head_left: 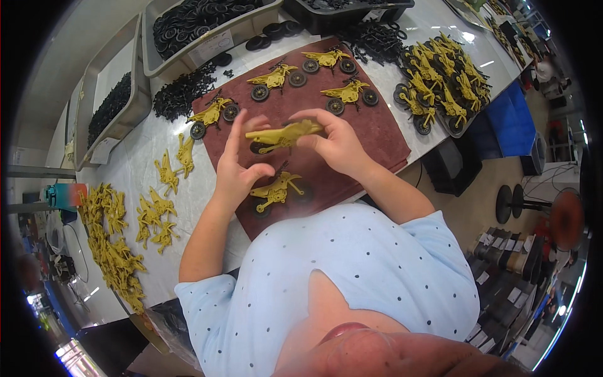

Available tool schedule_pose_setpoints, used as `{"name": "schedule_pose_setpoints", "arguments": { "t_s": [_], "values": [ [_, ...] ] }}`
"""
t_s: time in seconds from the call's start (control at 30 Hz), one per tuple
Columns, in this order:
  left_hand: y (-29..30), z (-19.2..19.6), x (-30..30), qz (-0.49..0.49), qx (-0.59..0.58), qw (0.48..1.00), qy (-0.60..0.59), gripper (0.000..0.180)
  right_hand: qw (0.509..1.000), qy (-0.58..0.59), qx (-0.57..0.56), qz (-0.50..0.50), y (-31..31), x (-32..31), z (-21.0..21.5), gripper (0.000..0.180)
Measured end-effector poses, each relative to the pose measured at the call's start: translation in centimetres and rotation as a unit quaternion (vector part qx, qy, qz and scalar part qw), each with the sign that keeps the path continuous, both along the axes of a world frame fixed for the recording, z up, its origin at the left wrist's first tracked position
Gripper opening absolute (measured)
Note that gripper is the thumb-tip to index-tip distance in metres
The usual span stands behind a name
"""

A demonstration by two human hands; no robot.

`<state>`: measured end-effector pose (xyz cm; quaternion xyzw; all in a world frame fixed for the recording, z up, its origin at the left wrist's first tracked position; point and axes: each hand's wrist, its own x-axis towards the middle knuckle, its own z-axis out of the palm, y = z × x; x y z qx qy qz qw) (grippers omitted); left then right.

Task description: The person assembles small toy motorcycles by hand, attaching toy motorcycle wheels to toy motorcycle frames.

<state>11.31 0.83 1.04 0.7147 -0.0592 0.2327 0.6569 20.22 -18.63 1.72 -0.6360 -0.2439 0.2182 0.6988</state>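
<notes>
Dirt-bike shells [110, 232], yellow toy ones, are heaped on the counter [135, 163] at 8 o'clock, taking the toy in hand as the dial's centre, with a few loose ones nearer 9. A grey bin [127, 122] of small black parts sits toward 10, and a wheeled dirt bike [208, 115] lies closer in, at the left edge of the red towel [380, 141]. The left hand [229, 173] comes from 8 o'clock, thumb and fingers spread wide about the left end of the held dirt bike [276, 135], which is over the towel's middle; I cannot tell whether they touch it. A dark wheel [259, 148] shows beneath that end, perhaps not fitted. Another bike [274, 190] lies at 6 o'clock, so the left thumb would do well to stay above it. Three wheeled bikes [273, 77] at 12, 1 and 2 make the far side tight. The right hand [336, 141], at 3, pinches the other end between thumb and fingers; a light, firm hold there, with the left fingers steadying, should stop twisting without bending thin parts. Easier room seems to lie toward 3 and 4, yet the counter's edge slants just past the towel, between piled bikes [446, 88] and a black crate [449, 166] below, so parts could drop there.
</notes>
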Motion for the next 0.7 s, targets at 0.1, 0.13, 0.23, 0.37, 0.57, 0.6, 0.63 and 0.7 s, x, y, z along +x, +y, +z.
{"name": "schedule_pose_setpoints", "arguments": {
  "t_s": [0.1,0.13,0.23,0.37,0.57,0.6,0.63,0.7],
  "values": [
    [0.5,0.6,-0.8,-0.073,-0.049,0.986,0.144,0.038,0.997,-0.072,-0.006,0.032,0.0,-0.7,0.2,0.035],
    [0.5,0.8,-0.9,-0.071,-0.05,0.986,0.145,0.038,0.997,-0.071,-0.006,0.033,0.1,-0.7,-0.1,0.035],
    [0.4,1.0,-1.1,-0.028,0.015,0.992,0.124,0.029,0.974,-0.221,-0.054,0.012,0.2,-0.5,-0.5,0.035],
    [0.0,1.1,-1.3,-0.001,0.072,0.992,0.103,0.026,0.97,-0.231,-0.075,-0.008,0.2,-0.7,-0.4,0.031],
    [0.1,0.0,-0.5,-0.028,-0.003,0.984,0.174,0.025,0.997,-0.004,-0.068,0.039,-0.4,0.3,-1.2,0.023],
    [0.2,-0.2,-0.3,-0.05,-0.06,0.973,0.218,0.025,0.989,0.08,-0.097,0.079,-0.9,0.8,-1.1,0.023],
    [0.1,-0.2,-0.1,-0.049,-0.06,0.973,0.218,0.025,0.991,0.071,-0.067,0.096,-1.3,1.1,-0.8,0.032],
    [-0.3,-0.1,0.1,-0.115,-0.261,0.91,0.3,0.028,0.978,0.166,-0.053,0.111,-1.7,1.2,0.1,0.033]
  ]
}}
